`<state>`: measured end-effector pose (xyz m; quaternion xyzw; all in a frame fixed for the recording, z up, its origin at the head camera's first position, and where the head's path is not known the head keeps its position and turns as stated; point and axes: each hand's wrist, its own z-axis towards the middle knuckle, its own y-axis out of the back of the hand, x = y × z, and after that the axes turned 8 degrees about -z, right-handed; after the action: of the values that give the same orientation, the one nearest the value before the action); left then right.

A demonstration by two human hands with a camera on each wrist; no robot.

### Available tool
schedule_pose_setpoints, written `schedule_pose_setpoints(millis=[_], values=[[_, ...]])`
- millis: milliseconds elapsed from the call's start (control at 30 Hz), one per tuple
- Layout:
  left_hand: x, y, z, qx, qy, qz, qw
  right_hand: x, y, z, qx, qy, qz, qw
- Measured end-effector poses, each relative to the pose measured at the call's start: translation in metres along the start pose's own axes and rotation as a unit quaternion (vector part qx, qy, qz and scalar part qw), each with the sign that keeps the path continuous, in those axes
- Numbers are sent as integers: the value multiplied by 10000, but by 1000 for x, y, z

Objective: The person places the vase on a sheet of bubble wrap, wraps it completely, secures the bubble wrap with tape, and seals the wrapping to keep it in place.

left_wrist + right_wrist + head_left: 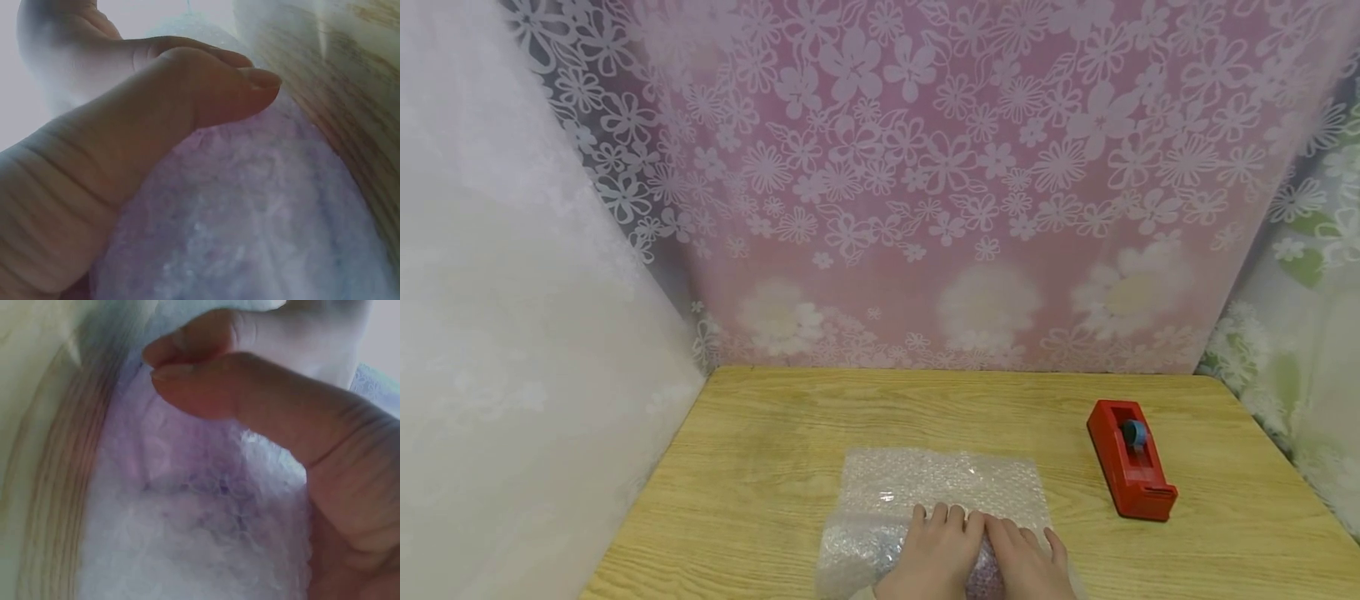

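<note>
A sheet of clear bubble wrap [940,479] lies at the table's near edge. Inside its near part is a pinkish-purple object [985,575]; the layers blur what kind it is. My left hand [936,550] and right hand [1030,562] grip the wrapped bundle side by side, fingers over its top and fingertips close together. In the left wrist view the left thumb [231,94] presses on the bundle's near face [250,219]. The right wrist view has the right thumb [206,387] against the same wrapped bundle [181,544]. Palms hide part of it.
A red tape dispenser [1131,462] holding a small blue roll stands on the right of the wood-grain table [760,483]. Flowered pink sheeting [925,183] hangs behind the table, with pale sheeting [535,350] on the left and more flowered sheeting [1307,358] on the right.
</note>
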<state>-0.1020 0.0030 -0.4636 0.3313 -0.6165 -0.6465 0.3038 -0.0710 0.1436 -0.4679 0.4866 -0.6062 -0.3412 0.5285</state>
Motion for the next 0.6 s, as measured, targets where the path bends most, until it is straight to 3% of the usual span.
schedule_pose_setpoints(millis=[200,433,600], values=[[0,2,4,444,170,-304,9984,9,-11,-9,-706,-214,-802,9940],[-2,5,9,1065,527,-721,9903,13,-16,-8,-775,-248,-865,9929],[0,6,8,1059,403,-780,9905,13,-16,-10,-1199,-18,-660,9906]])
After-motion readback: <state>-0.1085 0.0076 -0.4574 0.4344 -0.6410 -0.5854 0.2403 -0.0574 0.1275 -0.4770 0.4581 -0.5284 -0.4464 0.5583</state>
